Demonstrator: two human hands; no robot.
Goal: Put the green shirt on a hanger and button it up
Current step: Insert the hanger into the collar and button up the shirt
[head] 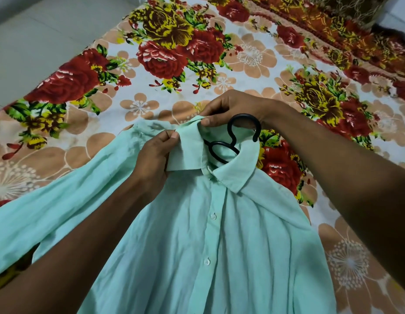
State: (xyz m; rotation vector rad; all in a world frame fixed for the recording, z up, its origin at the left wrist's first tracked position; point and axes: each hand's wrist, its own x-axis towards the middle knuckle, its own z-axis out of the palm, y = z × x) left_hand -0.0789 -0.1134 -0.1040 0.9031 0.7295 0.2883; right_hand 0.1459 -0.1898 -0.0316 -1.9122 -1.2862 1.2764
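The pale green shirt (219,257) lies front up on the bed, its placket closed with two white buttons showing down the middle. A black hanger (233,137) sits inside it, and only the hook and neck loop stick out of the collar. My left hand (156,157) pinches the left collar flap between thumb and fingers. My right hand (228,109) pinches the top fold of the same collar side, just left of the hanger hook. The hanger's shoulders are hidden under the cloth.
A floral bedsheet (174,64) with red and yellow roses covers the bed. A patterned red and gold blanket (333,26) lies along the far right. A pale floor (38,37) shows at the upper left. The shirt's left sleeve (49,211) spreads out to the left.
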